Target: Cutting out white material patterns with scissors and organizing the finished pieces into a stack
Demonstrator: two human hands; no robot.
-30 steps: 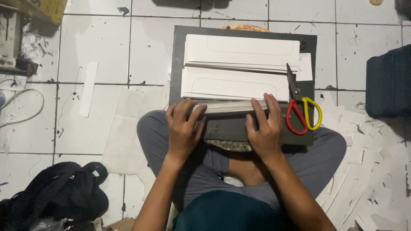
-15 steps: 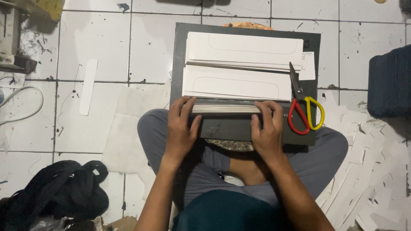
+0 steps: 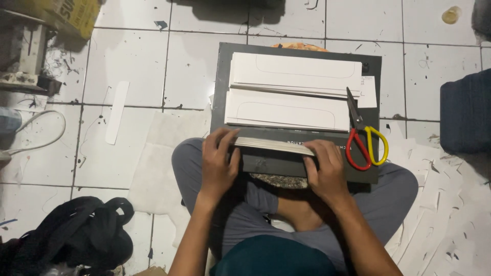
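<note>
Two hands are being closed on one card stack [image 3: 273, 145], the left hand [image 3: 217, 162] and right hand [image 3: 327, 168] pinching its ends so the edges are squared against the board [image 3: 302, 166], near two more stacks and scissors [image 3: 364, 134].

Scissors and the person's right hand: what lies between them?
Head view: only a bare strip of the dark board separates the scissors from the right hand.
</note>
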